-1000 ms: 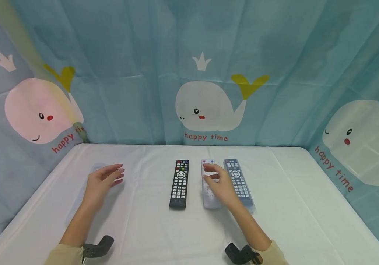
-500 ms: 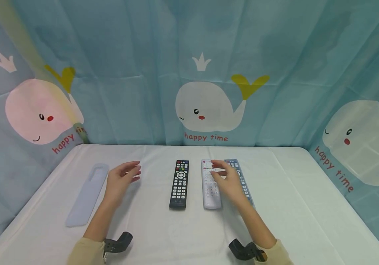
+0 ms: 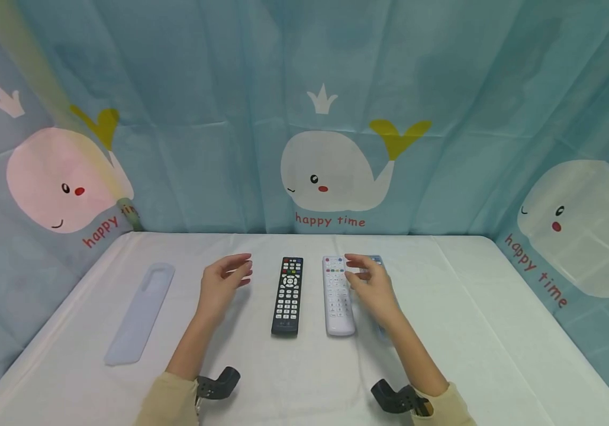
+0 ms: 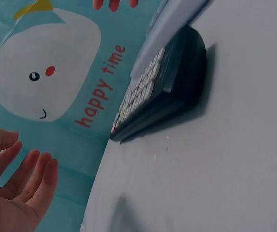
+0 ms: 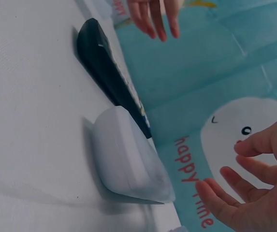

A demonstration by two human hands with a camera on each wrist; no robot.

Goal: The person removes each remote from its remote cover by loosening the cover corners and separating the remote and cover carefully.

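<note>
A black remote control [image 3: 287, 296] lies in the middle of the table. To its right is a white remote control [image 3: 339, 302], and beyond that a blue-grey remote control [image 3: 376, 258], mostly covered by my right hand. My left hand [image 3: 220, 290] hovers left of the black remote, its fingers loosely bent around nothing. Above the blue-grey remote, just right of the white one, my right hand [image 3: 373, 291] hangs with thumb and fingers apart. In the right wrist view that hand [image 5: 259, 186] holds nothing, near the white remote [image 5: 128, 154].
A flat, translucent pale-blue sleeve [image 3: 141, 313] with an oblong cutout lies at the table's left. White cloth [image 3: 474, 355] covers the table. Behind it hangs a teal curtain [image 3: 203, 165] printed with whales. Each wrist wears a black camera mount [image 3: 219, 384].
My left hand has moved right, away from the pale-blue sleeve toward the black remote. My right hand has shifted slightly right, uncovering the white remote and hiding more of the blue-grey one.
</note>
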